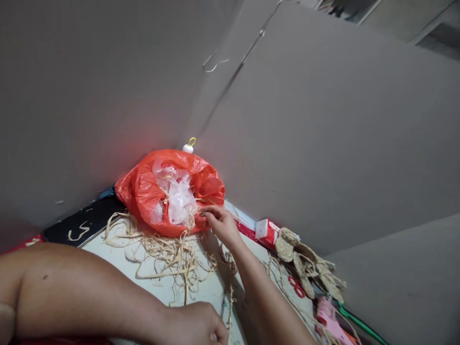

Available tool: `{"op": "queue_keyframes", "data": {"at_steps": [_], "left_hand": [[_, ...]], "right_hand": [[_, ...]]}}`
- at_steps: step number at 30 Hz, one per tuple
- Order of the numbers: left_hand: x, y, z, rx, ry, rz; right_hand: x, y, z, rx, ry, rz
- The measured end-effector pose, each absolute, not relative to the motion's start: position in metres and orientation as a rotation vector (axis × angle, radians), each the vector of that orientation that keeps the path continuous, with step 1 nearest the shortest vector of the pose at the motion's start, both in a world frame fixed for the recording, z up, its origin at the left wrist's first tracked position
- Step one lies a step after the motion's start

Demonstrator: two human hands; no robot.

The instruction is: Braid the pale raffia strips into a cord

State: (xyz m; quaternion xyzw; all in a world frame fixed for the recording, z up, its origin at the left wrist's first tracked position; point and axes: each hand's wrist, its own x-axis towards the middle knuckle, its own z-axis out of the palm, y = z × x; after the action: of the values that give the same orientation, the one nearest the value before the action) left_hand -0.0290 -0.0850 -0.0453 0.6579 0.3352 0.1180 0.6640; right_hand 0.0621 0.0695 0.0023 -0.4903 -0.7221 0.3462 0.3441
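Grey panels (323,120) stand beyond my fingers, meeting in a corner past the bag. Below my hands lies a whitish table (108,256), scattered with fibre. The red plastic bag (143,191) sits on it, right at my right fingertips — glossy, crumpled, its mouth gaping, crinkled white plastic (179,199) bulging inside. Tan strands (161,256), flat and curly, tangle left of those fingers and nearer me. My left hand (197,323) is curled, close to me beside a braided cord (230,306); I cannot tell what it holds. My right hand (224,226) has bent fingers at the bag's rim — whether they pinch a strand, I cannot tell. Right of them lie a woven piece (286,243), a red-and-white box (266,231) and red rings (296,286).
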Motion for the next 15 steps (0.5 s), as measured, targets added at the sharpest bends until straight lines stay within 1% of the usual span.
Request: {"op": "queue_keyframes", "data": {"at_steps": [7, 11, 15], "left_hand": [[-0.027, -0.084, -0.045, 1.49, 0.738, 0.269], [-0.026, -0.083, -0.045, 1.488, 0.724, 0.297], [-0.028, -0.084, -0.051, 1.462, 0.642, 0.32]], "right_hand": [[0.095, 0.047, 0.026, -1.276, -1.807, 0.75], [0.094, 0.056, 0.02, -1.302, -2.032, 0.825], [0.086, 0.085, 0.01, -1.371, -2.134, 0.641]]}}
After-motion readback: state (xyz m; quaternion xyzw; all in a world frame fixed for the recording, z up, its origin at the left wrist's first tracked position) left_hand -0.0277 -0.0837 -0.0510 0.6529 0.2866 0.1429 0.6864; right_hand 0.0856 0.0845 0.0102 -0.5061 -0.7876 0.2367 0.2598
